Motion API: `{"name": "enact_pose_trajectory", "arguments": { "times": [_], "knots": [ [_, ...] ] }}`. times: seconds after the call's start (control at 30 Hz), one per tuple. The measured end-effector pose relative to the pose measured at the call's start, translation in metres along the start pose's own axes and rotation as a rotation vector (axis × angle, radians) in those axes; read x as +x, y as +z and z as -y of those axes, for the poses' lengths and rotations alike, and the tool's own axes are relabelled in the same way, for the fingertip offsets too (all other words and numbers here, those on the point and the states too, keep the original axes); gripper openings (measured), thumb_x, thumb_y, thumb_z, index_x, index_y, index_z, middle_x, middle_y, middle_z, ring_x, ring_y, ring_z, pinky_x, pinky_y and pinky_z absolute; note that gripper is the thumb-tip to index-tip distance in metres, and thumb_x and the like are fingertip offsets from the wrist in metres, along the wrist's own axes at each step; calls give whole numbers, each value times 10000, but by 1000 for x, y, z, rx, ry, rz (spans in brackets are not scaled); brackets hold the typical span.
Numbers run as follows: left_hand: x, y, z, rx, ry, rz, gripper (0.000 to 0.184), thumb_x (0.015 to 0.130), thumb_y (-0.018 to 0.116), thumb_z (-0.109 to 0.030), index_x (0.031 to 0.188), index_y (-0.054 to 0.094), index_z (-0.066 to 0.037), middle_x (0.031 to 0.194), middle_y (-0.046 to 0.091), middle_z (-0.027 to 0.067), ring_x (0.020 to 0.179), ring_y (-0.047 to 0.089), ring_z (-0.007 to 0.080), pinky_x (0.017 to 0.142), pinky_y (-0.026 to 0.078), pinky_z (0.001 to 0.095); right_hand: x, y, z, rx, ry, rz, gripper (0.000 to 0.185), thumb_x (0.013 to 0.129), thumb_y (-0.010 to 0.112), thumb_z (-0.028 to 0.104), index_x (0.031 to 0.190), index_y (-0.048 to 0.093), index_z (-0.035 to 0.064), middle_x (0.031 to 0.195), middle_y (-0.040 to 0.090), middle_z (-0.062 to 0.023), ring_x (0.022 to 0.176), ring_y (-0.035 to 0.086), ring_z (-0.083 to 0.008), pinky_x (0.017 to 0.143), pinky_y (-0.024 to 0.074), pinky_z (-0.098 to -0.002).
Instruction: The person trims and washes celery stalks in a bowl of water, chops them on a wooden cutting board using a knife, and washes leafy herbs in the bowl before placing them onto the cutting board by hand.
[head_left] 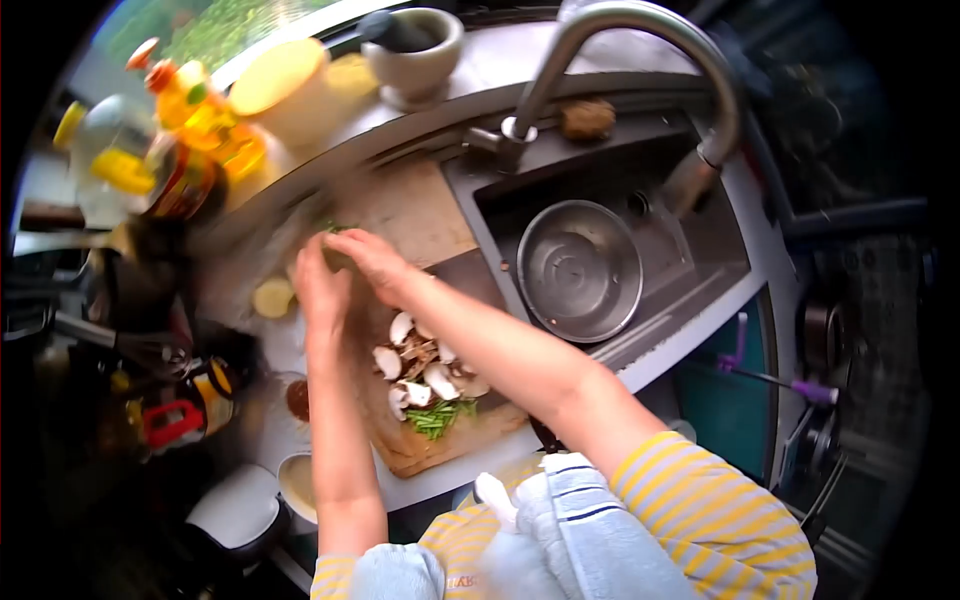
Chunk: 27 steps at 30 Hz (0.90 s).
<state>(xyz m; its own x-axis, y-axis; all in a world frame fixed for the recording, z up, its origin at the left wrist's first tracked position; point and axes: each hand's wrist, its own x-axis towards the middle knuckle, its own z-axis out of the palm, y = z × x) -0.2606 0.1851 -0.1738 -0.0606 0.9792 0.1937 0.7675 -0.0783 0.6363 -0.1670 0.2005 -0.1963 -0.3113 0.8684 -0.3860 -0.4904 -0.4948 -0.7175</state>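
My left hand (321,285) and my right hand (372,262) are close together beyond the far left part of the wooden cutting board (407,458). Their fingers curl toward each other around something small and greenish (337,228), too blurred to name. On the board, below my hands, lie cut mushroom pieces (439,380) with white and brown parts. A small heap of chopped green pieces (431,419) sits beside them, near the board's front edge. A pale yellowish round item (272,297) is just left of my left hand.
A metal bowl (578,270) stands in the dark sink (672,150) at right, beneath a curved faucet (650,15). Bottles (205,115), a white container (285,90) and a mortar (418,65) line the back ledge. A pale bowl (298,487) sits at the front left.
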Motion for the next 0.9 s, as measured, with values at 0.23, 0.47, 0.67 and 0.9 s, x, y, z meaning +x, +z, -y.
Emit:
{"name": "enact_pose_trajectory", "arguments": {
  "times": [0.23,0.47,0.67,0.9],
  "knots": [
    [-19,10,-84,-35,241,186,440,648,625,-6,1057,461,5,971,503,185,894,523,352,752,444,401,-40,-30,27,590,-82,-262,417,686,735,269,977,539,43,932,575,-52,859,534,-164,754,459,-296],
    [-70,93,-194,-405,-35,412,369,933,278,-275,1107,430,13,1051,528,249,964,527,356,833,413,397,-124,-170,69,569,-12,-155,291,776,640,321,906,588,66,860,606,-50,792,574,-166,714,481,-290],
    [-97,170,-237,-336,26,632,530,714,533,-32,1189,299,-3,817,578,255,776,561,417,660,457,458,-178,-289,69,538,212,-251,256,755,665,244,950,575,105,909,601,-27,823,574,-165,744,483,-297],
    [-50,125,-207,-644,-222,671,187,749,624,-110,907,581,-20,748,611,95,674,599,180,583,501,289,-146,-412,-11,-30,178,-478,184,742,659,157,883,548,118,854,577,-5,781,565,-149,701,461,-273]
  ]
}}
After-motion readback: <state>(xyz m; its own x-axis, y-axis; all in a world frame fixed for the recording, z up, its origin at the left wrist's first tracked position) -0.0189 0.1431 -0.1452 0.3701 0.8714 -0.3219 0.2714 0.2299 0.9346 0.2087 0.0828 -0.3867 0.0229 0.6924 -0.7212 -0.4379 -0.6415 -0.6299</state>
